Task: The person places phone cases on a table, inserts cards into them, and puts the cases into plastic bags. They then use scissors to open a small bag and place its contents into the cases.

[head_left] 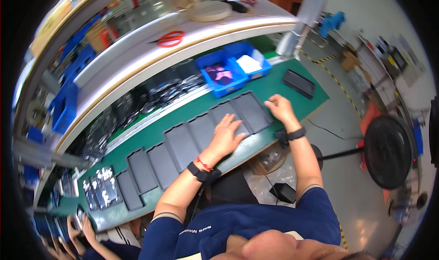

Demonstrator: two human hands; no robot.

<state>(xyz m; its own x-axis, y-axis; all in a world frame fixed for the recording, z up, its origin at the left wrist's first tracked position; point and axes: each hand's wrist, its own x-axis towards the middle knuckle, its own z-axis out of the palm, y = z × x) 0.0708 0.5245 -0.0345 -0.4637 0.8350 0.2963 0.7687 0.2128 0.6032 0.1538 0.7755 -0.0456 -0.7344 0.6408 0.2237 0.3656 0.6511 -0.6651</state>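
Note:
Several shallow dark grey trays (181, 143) lie side by side in a slanting row along the green table. My left hand (224, 138) rests with fingers spread over the trays toward the right of the row, touching or just above them. Beside the right-end tray (252, 112) is my right hand (280, 109), its fingers curled in a pinch; anything inside them is hidden. A separate smaller dark tray (298, 83) lies beyond my right hand, near the table's far right corner.
Behind the row stand two blue bins (222, 79), one with pink and dark pieces. Bagged shiny parts (102, 188) lie at the left. Red-handled scissors (170, 39) rest on the shelf above. A co-worker's hands (84, 228) are at lower left; a black fan (388, 151) stands right.

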